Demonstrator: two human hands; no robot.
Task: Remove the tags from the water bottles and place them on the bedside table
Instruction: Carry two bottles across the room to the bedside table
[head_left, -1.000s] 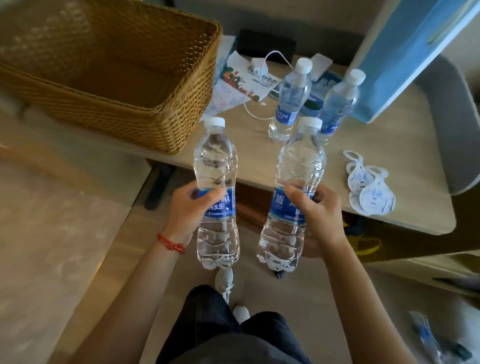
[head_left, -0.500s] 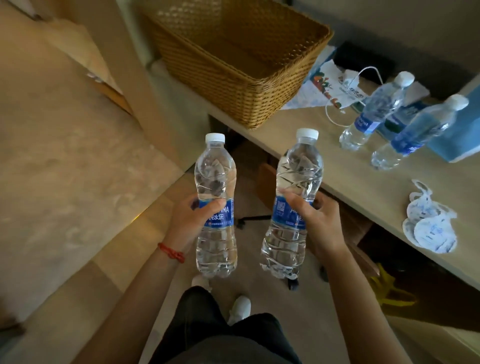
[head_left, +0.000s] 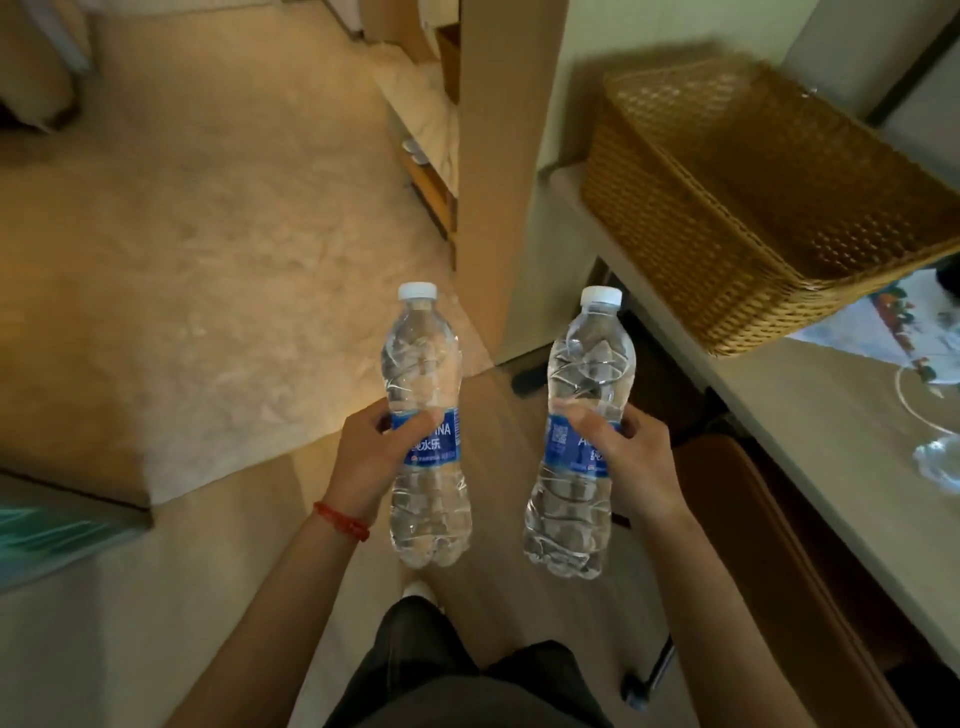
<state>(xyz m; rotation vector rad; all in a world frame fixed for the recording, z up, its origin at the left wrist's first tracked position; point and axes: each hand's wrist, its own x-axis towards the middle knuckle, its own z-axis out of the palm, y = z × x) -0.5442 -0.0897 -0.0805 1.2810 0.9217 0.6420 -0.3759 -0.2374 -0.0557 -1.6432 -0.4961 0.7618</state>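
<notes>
**poster_a:** Head cam only, so one view to go through. Each hand has a bottle. The left hand (head_left: 371, 457) is wrapped around the blue label band of the left bottle (head_left: 427, 415), thumb across the front. The right hand (head_left: 631, 462) grips the right bottle (head_left: 582, 431) the same way, fingers closed on the label. Both bottles stand upright, long axis vertical, white caps on top, well above the fingers.

**poster_b:** Where's all that relative to the wicker basket (head_left: 753, 208)?

**poster_a:** The basket sits on the desk (head_left: 810, 415). Both bottles hang in the air below and left of it, off the desk edge and over the floor. The right bottle is the nearer one to the basket, the left one sits just beside it further out. They don't touch each other.

**poster_b:** Tags? Bedside table?

**poster_a:** I see no tag on either neck, so my guess is the removal part is done for these two. I can't pick out a bedside table here. The move probably turns on carrying them away from the basket, toward the carpeted side.

**poster_b:** Count?

**poster_a:** Two bottles, two caps, two hands, one basket. There's one red bracelet (head_left: 340, 519) on the left wrist. Something clear shows at the desk's right edge, too cropped to name.
</notes>
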